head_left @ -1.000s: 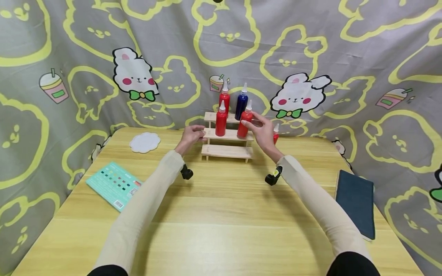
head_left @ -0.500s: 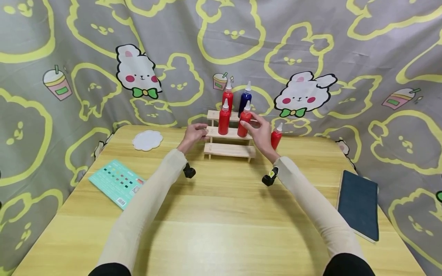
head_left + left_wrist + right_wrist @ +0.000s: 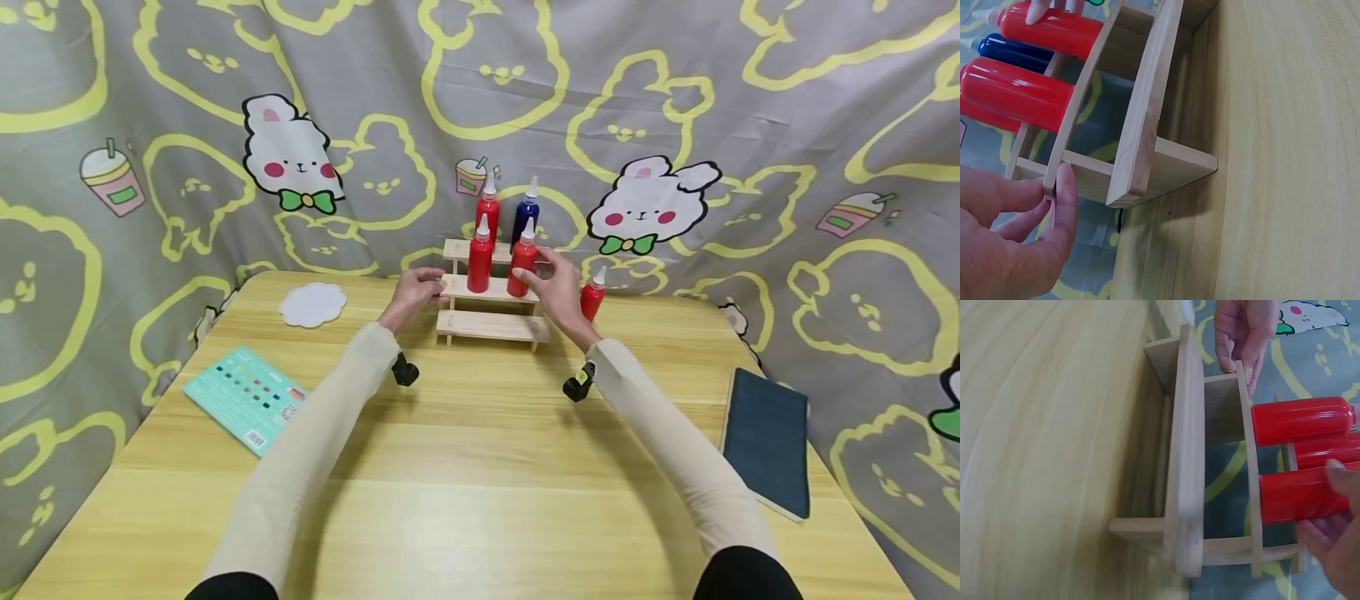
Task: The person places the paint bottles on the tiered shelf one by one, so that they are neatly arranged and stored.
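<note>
A three-tier wooden display stand [image 3: 491, 326] is at the back of the table. My left hand [image 3: 416, 293] pinches the left end of its middle shelf [image 3: 1088, 81] between thumb and fingers. On that shelf's right part, my right hand [image 3: 558, 292] grips a red squeeze bottle [image 3: 1291, 495] with a white pointed nozzle, upright, its base right at the board. Left of it stands another red bottle [image 3: 480, 267], a small gap between them. A third red bottle [image 3: 487, 212] and a dark blue bottle [image 3: 525, 221] occupy the top shelf, partly hidden. The lowest shelf is bare.
Another red bottle [image 3: 592, 300] stands on the table just right of the stand, behind my right wrist. A white scalloped mat [image 3: 313, 305] and a teal card [image 3: 243, 400] lie left; a dark blue notebook [image 3: 767, 442] lies right. A patterned curtain [image 3: 375, 167] hangs behind.
My right hand has slid the gripped red bottle slightly left along the middle shelf, nearer the other red one. The bottle on the table shows more fully. My left hand keeps its hold.
</note>
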The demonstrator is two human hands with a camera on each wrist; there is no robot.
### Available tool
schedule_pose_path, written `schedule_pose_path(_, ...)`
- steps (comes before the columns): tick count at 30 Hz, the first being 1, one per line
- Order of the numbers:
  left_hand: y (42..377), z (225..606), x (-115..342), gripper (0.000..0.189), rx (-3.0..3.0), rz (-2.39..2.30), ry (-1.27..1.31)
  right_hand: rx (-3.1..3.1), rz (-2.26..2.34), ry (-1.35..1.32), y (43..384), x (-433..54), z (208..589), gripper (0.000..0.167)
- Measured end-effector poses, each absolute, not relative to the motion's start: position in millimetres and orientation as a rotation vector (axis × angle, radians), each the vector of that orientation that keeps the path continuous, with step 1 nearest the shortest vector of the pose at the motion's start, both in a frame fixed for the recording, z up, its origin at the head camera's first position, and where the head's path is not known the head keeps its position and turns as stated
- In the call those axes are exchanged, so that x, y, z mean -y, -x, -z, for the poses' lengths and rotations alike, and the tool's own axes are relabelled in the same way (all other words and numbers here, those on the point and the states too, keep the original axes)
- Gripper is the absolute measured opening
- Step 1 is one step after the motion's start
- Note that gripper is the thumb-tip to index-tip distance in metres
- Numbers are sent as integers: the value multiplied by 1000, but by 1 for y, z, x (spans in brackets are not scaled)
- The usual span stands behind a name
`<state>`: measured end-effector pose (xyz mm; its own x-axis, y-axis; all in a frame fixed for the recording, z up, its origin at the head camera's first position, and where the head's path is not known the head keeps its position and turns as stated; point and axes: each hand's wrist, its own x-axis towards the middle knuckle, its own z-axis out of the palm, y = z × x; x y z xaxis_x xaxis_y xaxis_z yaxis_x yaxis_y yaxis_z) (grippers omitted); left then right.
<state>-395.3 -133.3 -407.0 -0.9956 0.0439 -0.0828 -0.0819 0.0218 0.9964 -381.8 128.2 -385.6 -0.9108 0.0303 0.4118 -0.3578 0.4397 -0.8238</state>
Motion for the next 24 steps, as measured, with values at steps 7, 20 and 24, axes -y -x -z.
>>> schedule_pose_path(7,394,406,136,40,-2187,-2130,65,2245,-1457,-379,366,-141,369,55)
schedule_pose_path(20,396,406,132,42,-2180,-2116,48,2087,-1346,-194,358,-218,370,25)
schedule_pose_path(24,397,407,133,42,-2186,-2104,47,2223,-1382,-24,359,-242,376,36)
